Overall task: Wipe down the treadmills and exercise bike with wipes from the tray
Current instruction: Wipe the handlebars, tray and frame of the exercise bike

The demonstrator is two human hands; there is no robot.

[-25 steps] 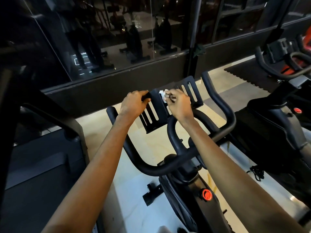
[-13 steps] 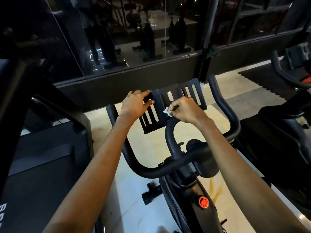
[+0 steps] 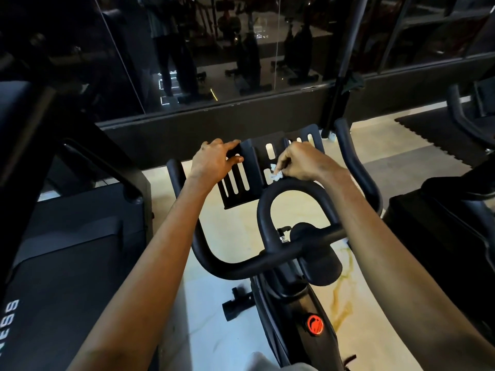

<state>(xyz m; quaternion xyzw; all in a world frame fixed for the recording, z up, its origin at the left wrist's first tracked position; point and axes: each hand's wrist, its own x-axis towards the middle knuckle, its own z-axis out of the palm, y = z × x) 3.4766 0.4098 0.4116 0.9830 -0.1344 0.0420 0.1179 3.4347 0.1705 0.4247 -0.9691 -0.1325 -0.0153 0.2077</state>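
A black exercise bike [image 3: 292, 263] stands right in front of me, with curved handlebars and a slotted black tablet holder [image 3: 257, 167] at the front. My left hand [image 3: 214, 162] holds the holder's left edge, thumb on its face and fingers over the top. My right hand [image 3: 302, 162] pinches a small crumpled white wipe [image 3: 276, 175] against the lower middle of the holder, just above the inner loop of the handlebar. An orange knob [image 3: 315, 324] sits on the bike's frame below. A black treadmill [image 3: 67, 263] is at my left.
A dark glass wall [image 3: 241, 62] with a low black sill runs across behind the bike. A second bike [image 3: 455, 223] stands close on the right, with a black floor mat [image 3: 442, 135] beyond it. Pale tiled floor [image 3: 241, 231] shows between the machines.
My right hand has slid the wipe down the holder from its upper part to its lower middle. My left hand stays on the holder's left edge. The view has shifted slightly.
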